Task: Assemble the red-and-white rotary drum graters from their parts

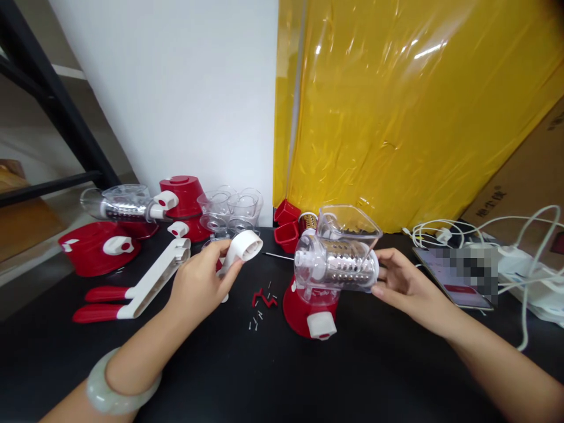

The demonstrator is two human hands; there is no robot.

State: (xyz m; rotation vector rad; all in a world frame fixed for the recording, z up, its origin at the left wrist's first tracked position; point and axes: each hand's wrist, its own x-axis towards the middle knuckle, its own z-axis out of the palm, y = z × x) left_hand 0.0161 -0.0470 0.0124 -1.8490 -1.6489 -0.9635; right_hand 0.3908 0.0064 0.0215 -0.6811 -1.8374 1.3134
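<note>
A white crank handle [247,243] is gripped in my left hand [196,276], its wide hollow end pointing to the right. In front of me stands a rotary grater with a red base [304,311], a white side knob [322,325] and a clear plastic housing [348,217]. Lying sideways in that housing is a perforated metal grater drum [350,261]. My right hand [403,282] has its thumb and fingers around the drum's white rim at the right end. Several small screws [255,320] and red zigzag pieces [264,299] lie on the black table between my hands.
White handles with red grips [99,311] lie at left, near red bases [94,249] and another grater drum [127,208]. Clear plastic parts [240,205], red containers [287,235] and a screwdriver [278,256] are behind. A phone [453,276] and white cables [524,294] occupy the right.
</note>
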